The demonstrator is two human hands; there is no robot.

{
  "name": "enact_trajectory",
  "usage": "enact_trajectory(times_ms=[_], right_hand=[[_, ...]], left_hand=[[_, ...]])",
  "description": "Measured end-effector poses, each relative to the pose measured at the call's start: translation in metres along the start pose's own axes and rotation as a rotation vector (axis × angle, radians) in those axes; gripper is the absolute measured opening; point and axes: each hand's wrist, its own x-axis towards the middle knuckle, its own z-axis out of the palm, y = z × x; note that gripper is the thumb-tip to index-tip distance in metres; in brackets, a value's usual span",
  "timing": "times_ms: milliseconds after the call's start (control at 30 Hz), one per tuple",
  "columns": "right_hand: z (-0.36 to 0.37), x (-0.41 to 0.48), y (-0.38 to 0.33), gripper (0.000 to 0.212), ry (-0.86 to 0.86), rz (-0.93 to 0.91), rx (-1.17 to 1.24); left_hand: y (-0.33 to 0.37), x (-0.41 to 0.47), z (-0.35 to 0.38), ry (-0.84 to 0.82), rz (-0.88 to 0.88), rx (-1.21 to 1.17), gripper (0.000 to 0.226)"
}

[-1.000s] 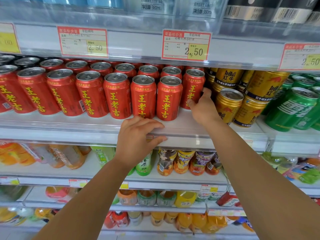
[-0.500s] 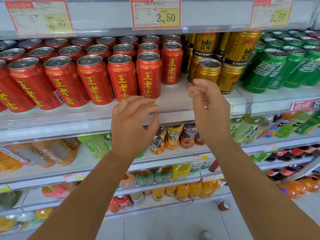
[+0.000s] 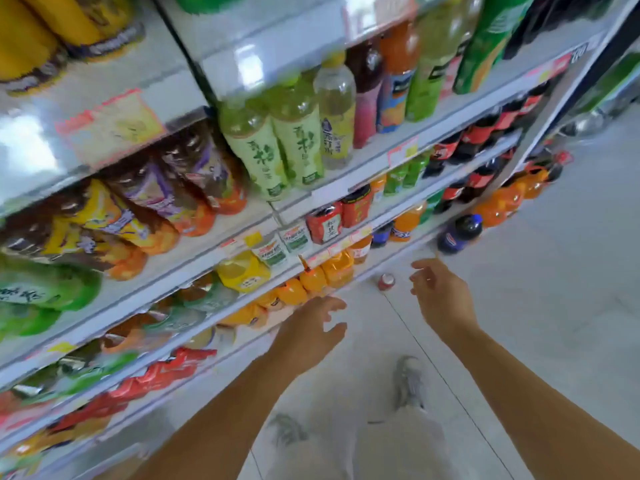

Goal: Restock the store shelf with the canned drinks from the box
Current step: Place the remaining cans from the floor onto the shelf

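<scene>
One red can stands upright on the pale floor, close to the foot of the shelf unit. My right hand hovers just right of it, fingers apart and empty. Lower left of the can, my left hand is also empty with spread fingers, in front of the lowest shelves. Gold cans show blurred at the top left. No box is in view.
The shelves hold green tea bottles, orange juice bottles, red-labelled bottles and dark cola bottles. A large dark bottle sits at the bottom shelf end. My shoe and trouser legs are below.
The view has swung down from the red can shelf to the lower shelves and floor. Both hands have left that shelf and dropped towards the can on the floor.
</scene>
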Motion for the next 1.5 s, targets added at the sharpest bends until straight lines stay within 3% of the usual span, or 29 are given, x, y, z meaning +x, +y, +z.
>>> enact_trajectory(times_ms=[233, 467, 700, 933, 1033, 1233, 1367, 1500], right_hand=[[-0.040, 0.101, 0.156, 0.030, -0.109, 0.323, -0.233], [0.023, 0.203, 0.300, 0.032, -0.294, 0.439, -0.300], [0.147, 0.288, 0.427, 0.035, -0.298, 0.493, -0.250], [0.248, 0.331, 0.529, 0.043, -0.285, 0.499, -0.155], [0.262, 0.337, 0.550, 0.046, -0.263, 0.522, -0.095], [0.240, 0.328, 0.549, 0.050, -0.266, 0.523, -0.102], [0.196, 0.314, 0.500, 0.058, -0.261, 0.474, -0.094], [0.141, 0.289, 0.411, 0.088, -0.357, 0.257, -0.149]], left_hand=[[0.016, 0.115, 0.140, -0.192, -0.238, 0.064, 0.038], [-0.047, 0.233, 0.262, -0.274, -0.339, 0.088, 0.049], [-0.178, 0.383, 0.386, -0.204, -0.426, 0.116, 0.069], [-0.255, 0.499, 0.476, -0.011, -0.442, -0.072, 0.092], [-0.260, 0.521, 0.495, 0.026, -0.384, -0.105, 0.102], [-0.232, 0.513, 0.486, 0.051, -0.345, -0.044, 0.070], [-0.177, 0.466, 0.440, -0.026, -0.267, -0.036, 0.064], [-0.098, 0.409, 0.365, -0.107, -0.220, -0.020, 0.066]])
